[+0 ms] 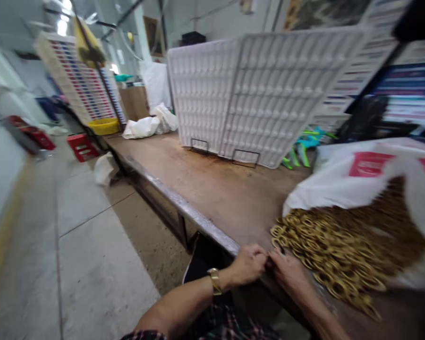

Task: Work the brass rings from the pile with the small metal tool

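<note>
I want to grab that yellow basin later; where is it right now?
In the head view, the yellow basin sits at the left, at the table's far end, beside the stacked trays.

Brassy, gold-coloured oval metal rings (326, 245) lie in a loose heap, overlapping at many angles, on the brown table (198, 174), spilling from the open mouth of a white plastic sack with red print (335, 182); more fill its shaded inside.

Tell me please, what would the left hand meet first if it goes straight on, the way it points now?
The left hand would probably meet the right hand first; their fingertips are very close, though blur hides whether they touch.
</note>
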A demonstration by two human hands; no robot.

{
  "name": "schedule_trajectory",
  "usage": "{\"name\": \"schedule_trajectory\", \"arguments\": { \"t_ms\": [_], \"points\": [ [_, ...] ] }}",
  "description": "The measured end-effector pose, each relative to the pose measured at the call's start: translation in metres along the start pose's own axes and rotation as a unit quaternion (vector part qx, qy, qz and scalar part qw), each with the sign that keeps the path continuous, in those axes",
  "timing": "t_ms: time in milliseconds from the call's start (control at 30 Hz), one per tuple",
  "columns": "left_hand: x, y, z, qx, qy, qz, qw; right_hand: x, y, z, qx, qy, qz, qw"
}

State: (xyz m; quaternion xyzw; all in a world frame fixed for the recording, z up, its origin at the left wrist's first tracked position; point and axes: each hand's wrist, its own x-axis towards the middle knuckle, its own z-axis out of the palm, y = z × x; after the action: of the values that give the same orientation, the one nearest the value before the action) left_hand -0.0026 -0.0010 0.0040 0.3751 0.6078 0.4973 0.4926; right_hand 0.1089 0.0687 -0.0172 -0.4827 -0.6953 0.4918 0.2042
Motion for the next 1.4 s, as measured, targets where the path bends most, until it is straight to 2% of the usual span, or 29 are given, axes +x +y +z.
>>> {"name": "schedule_trajectory", "arguments": {
  "t_ms": [33, 100, 267, 400, 533, 833, 1067, 1400],
  "points": [
    [-0.001, 0.0, -0.001, -0.004, -0.018, -0.007, 1.0, -0.002, -0.003, 0.001, 0.043, -0.003, 0.025, 0.999],
    [-0.002, 0.0, -0.003, -0.012, -0.058, -0.024, 0.998, -0.005, -0.009, 0.001, 0.094, 0.005, 0.026, 0.995],
    [0.001, 0.001, -0.005, -0.05, -0.084, -0.047, 0.994, -0.004, -0.012, -0.001, 0.1, 0.031, -0.007, 0.994],
    [-0.004, 0.002, -0.003, -0.104, -0.098, -0.076, 0.987, -0.01, -0.01, -0.003, 0.076, 0.035, -0.047, 0.995],
    [-0.01, 0.003, 0.001, -0.112, -0.108, -0.084, 0.984, -0.019, -0.005, -0.003, 0.056, 0.047, -0.072, 0.995],
    [-0.016, 0.002, 0.008, -0.123, -0.126, -0.072, 0.982, -0.034, -0.007, -0.013, 0.07, 0.059, -0.085, 0.992],
    [-0.019, 0.003, 0.006, -0.135, -0.136, -0.072, 0.979, -0.04, -0.012, -0.015, 0.074, 0.059, -0.097, 0.991],
    [-0.018, 0.004, 0.002, -0.203, -0.172, -0.081, 0.961, -0.041, -0.017, -0.015, 0.139, 0.055, -0.083, 0.985]
  ]
}}
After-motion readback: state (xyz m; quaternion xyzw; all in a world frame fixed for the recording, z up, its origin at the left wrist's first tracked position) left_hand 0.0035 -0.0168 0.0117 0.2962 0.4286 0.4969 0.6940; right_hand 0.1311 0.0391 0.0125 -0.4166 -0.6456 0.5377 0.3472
